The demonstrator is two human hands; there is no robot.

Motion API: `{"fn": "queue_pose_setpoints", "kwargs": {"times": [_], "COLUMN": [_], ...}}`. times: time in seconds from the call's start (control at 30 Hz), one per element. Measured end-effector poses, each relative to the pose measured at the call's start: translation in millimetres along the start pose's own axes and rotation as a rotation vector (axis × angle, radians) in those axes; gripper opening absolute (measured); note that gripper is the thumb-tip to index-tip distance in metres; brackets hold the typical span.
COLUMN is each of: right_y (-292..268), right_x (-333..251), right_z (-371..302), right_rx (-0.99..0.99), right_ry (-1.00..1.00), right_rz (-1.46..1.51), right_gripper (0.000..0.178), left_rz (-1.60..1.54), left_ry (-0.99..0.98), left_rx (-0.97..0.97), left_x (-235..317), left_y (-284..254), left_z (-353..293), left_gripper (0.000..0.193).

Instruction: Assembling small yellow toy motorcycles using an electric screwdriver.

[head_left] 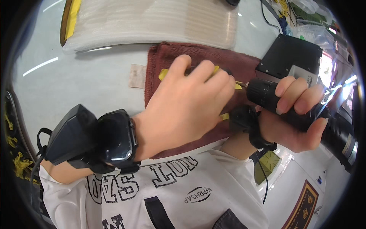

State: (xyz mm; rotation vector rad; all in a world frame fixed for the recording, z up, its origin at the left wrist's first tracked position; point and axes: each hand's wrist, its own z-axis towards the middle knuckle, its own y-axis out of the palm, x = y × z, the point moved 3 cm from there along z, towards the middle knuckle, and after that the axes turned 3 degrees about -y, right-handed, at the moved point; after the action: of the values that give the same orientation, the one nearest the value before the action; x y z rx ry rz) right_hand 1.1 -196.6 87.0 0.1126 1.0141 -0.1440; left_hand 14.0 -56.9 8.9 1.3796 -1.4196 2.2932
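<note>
On a folded maroon cloth (244,61), my left hand (187,99) bends its fingers down over a yellow part (163,74). Bits of the part show beyond the knuckles and by the fingertips; the hand covers most of it, so its full shape stays hidden. Coming from the right, my right hand (286,129) wraps round a black cordless screwdriver (263,91) held nearly level. Its bit points left at the yellow part beside my left fingertips. Whether the bit touches a screw is too small to tell.
A wide stack (152,24) under translucent wrap lies at the back of the white table (42,80). The black box (291,55) stands behind the screwdriver, near clear plastic bags (312,36). A beige cloth patch (137,75) sticks out left of the maroon cloth.
</note>
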Motion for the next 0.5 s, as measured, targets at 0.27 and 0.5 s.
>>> {"fn": "queue_pose_setpoints", "kwargs": {"times": [0.27, 0.5], "right_y": [-20, -34], "right_x": [-17, -14], "right_z": [-24, -40], "right_rx": [0.281, 0.214], "right_ry": [-0.131, -0.229], "right_rz": [-0.089, -0.246], "right_gripper": [0.04, 0.043], "left_rz": [0.159, 0.277], "left_ry": [0.045, 0.054], "left_rx": [0.036, -0.027], "left_x": [13, 22], "left_y": [4, 9], "left_z": [1, 16], "left_gripper": [0.056, 0.047]}}
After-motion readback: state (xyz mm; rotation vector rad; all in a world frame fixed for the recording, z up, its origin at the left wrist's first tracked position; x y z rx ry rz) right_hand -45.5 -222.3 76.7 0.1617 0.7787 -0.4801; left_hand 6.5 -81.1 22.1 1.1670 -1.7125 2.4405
